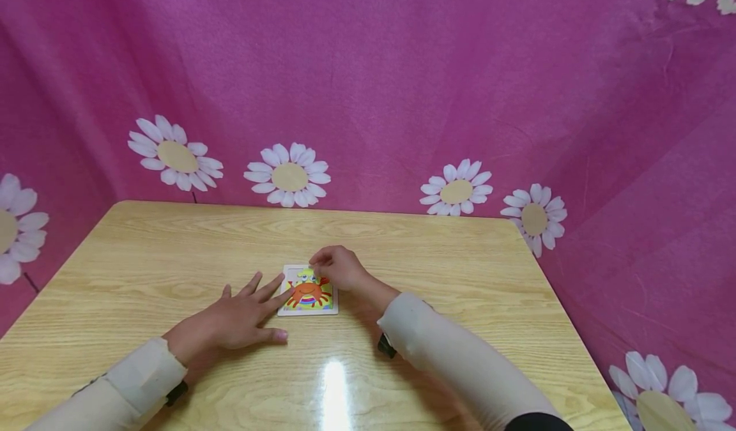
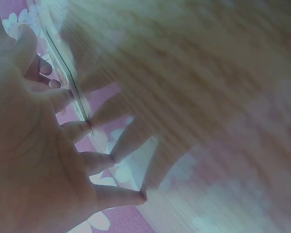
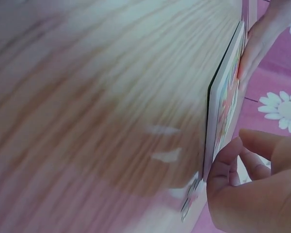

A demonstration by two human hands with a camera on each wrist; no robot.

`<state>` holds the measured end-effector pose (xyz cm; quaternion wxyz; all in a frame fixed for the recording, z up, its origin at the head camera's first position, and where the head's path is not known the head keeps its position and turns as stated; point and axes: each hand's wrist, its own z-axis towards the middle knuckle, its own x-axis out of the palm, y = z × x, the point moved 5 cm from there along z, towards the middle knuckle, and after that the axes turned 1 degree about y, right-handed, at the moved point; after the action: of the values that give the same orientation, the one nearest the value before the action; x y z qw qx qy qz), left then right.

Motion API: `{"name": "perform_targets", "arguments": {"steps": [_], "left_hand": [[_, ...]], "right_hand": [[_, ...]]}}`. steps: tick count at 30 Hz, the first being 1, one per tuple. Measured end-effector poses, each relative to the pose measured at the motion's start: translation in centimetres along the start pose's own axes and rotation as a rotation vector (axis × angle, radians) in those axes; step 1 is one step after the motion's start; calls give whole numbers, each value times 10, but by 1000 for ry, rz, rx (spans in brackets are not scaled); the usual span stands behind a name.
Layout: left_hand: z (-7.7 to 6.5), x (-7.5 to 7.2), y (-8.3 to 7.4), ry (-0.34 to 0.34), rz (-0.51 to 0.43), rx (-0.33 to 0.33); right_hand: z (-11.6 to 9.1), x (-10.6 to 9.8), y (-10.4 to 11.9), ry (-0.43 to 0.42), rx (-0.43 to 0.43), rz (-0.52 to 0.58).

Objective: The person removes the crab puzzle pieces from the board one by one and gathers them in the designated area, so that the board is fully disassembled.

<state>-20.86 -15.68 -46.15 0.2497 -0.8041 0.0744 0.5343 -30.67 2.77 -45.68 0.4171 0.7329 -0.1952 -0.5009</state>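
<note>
A square crab puzzle [image 1: 308, 295] lies on the table, an orange crab inside a pale frame. Along its left side my left hand [image 1: 241, 318] is spread, palm down, with fingertips at the frame and one finger reaching over the picture. Its straight fingers [image 2: 119, 195] meet the tabletop in the left wrist view. My right hand [image 1: 343, 270] is over the puzzle's upper right corner and covers part of it. In the right wrist view, its thumb and bent fingers [image 3: 220, 177] come together at the tips; I cannot tell whether a small piece is between them.
A small flat piece [image 3: 188, 200] lies on the table by the right hand in the right wrist view. The wooden table [image 1: 460, 278] reaches back to a pink cloth [image 1: 374, 86] with white flowers. A bright reflection shows in front of the puzzle.
</note>
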Motion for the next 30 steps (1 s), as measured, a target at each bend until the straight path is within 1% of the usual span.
{"name": "perform_targets", "arguments": {"steps": [2, 8, 13, 20, 26, 30], "left_hand": [[0, 0, 0, -1, 0, 3], [-1, -1, 0, -3, -4, 7], [-1, -1, -1, -3, -5, 6], [0, 0, 0, 16, -9, -13], [0, -1, -1, 21, -11, -13], [0, -1, -1, 20, -9, -10]], "right_hand": [[1, 4, 2, 5, -15, -18], [3, 13, 7, 17, -19, -83], [2, 15, 10, 21, 0, -135], [3, 18, 11, 16, -1, -243], [2, 20, 12, 25, 35, -253], [2, 21, 14, 26, 37, -275]]}}
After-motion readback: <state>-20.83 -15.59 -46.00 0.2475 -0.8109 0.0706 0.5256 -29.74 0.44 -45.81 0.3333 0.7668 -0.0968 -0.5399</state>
